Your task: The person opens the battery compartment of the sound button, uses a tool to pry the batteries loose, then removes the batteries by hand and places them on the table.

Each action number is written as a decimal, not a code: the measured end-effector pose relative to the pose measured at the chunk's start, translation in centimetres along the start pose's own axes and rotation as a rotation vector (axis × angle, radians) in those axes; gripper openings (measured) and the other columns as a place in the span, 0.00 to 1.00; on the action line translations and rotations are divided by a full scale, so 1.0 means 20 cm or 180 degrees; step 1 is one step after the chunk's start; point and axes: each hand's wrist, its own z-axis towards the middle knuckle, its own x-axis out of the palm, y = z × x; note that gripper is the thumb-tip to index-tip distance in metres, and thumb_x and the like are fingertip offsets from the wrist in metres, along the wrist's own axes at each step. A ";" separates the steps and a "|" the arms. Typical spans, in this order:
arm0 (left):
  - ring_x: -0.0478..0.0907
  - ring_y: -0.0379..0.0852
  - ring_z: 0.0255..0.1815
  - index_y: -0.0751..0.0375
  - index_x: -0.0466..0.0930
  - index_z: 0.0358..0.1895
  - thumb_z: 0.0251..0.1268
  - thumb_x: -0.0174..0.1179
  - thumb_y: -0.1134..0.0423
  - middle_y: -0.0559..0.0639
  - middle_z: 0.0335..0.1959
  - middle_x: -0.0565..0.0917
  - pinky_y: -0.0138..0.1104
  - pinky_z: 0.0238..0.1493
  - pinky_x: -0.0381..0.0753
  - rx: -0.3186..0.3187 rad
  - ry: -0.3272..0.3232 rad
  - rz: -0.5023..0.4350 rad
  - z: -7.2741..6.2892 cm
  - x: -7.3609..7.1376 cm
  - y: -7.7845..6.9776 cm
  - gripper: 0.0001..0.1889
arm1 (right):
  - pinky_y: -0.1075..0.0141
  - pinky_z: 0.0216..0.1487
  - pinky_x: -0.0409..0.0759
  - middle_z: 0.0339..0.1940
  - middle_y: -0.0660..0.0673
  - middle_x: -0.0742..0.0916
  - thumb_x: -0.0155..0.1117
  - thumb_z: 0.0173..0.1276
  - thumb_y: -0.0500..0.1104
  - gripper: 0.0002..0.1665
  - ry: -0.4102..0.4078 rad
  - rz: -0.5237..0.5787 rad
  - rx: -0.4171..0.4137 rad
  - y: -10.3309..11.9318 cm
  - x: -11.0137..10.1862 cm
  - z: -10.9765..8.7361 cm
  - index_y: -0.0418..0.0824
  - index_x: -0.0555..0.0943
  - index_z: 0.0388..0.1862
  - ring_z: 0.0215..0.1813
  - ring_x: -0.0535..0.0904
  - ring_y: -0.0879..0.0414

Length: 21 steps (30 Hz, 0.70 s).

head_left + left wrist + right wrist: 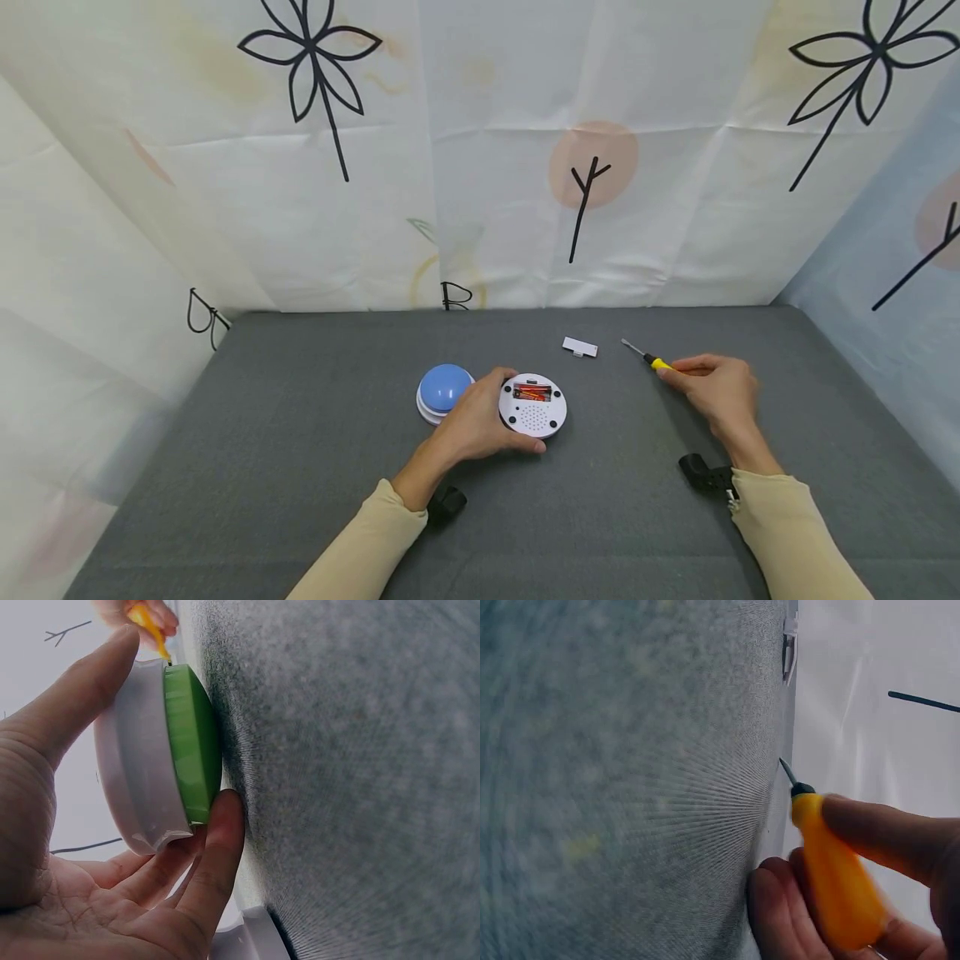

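A: Where's the white button unit (pixel 519 419)?

B: Mid-counter (pixel 300 508), underside up, green dome (pixel 196 742) facing down; I can't tell if it touches. The left hand (pixel 480 421) has fingers and thumb clamped on the white rim, just beside the blue button (pixel 444 388).

A: And the right hand (pixel 716 392)?

B: Fingers pinching the yellow screwdriver (pixel 660 364), well apart from the unit, tip near the loose battery cover (pixel 581 347).

A: Which step?

B: Battery work, I'd judge — red batteries (pixel 532 392) sit exposed, cover off.

A: Next move?

B: If closing up, probably screwdriver down, cover picked up and aligned — left hand keeping the unit steady.
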 end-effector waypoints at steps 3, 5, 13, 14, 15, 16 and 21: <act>0.75 0.49 0.52 0.60 0.70 0.69 0.36 0.85 0.48 0.50 0.54 0.80 0.43 0.54 0.75 -0.0011 0.0004 -0.0003 0.00 0.00 0.00 0.52 | 0.63 0.29 0.74 0.35 0.38 0.91 0.78 0.62 0.47 0.19 0.0004 -0.0421 -0.0134 0.00 0.00 -0.01 0.32 0.89 0.43 0.33 0.81 0.53; 0.75 0.49 0.52 0.61 0.70 0.69 0.36 0.85 0.48 0.50 0.54 0.80 0.44 0.54 0.75 -0.0004 -0.0001 0.0008 0.00 0.00 0.00 0.52 | 0.60 0.30 0.72 0.36 0.36 0.90 0.78 0.61 0.46 0.18 -0.0010 -0.0519 -0.0190 0.00 0.00 -0.01 0.32 0.89 0.41 0.36 0.81 0.46; 0.75 0.50 0.53 0.61 0.70 0.68 0.36 0.85 0.47 0.51 0.54 0.80 0.44 0.54 0.75 0.0014 -0.0001 0.0038 0.00 0.00 0.00 0.52 | 0.52 0.37 0.69 0.34 0.35 0.89 0.77 0.60 0.45 0.18 0.0200 -0.0786 -0.0273 -0.02 0.00 -0.01 0.30 0.88 0.40 0.42 0.78 0.37; 0.75 0.50 0.53 0.61 0.70 0.69 0.36 0.85 0.47 0.51 0.54 0.80 0.44 0.54 0.75 0.0010 0.0004 0.0036 0.00 0.00 0.00 0.52 | 0.52 0.37 0.69 0.34 0.35 0.89 0.77 0.60 0.45 0.18 0.0218 -0.0797 -0.0287 -0.02 0.00 -0.01 0.30 0.88 0.40 0.42 0.78 0.37; 0.75 0.50 0.53 0.61 0.70 0.69 0.36 0.85 0.47 0.51 0.54 0.80 0.44 0.55 0.75 0.0012 0.0008 0.0037 0.00 0.00 0.00 0.52 | 0.52 0.37 0.69 0.34 0.35 0.89 0.77 0.60 0.45 0.19 0.0233 -0.0809 -0.0299 -0.02 0.00 -0.01 0.30 0.87 0.40 0.42 0.78 0.37; 0.75 0.50 0.53 0.62 0.70 0.68 0.36 0.86 0.48 0.51 0.54 0.80 0.45 0.55 0.75 0.0019 0.0010 0.0039 0.00 0.00 0.00 0.52 | 0.52 0.37 0.70 0.35 0.34 0.89 0.77 0.60 0.45 0.19 0.0250 -0.0817 -0.0305 -0.02 0.00 -0.01 0.30 0.87 0.41 0.42 0.79 0.37; 0.75 0.49 0.53 0.61 0.70 0.68 0.36 0.86 0.48 0.50 0.54 0.79 0.44 0.55 0.75 0.0024 0.0029 -0.0006 0.00 -0.01 -0.01 0.52 | 0.53 0.36 0.73 0.38 0.32 0.89 0.77 0.60 0.45 0.21 0.0317 -0.0831 -0.0354 0.00 0.00 -0.01 0.28 0.86 0.43 0.43 0.80 0.36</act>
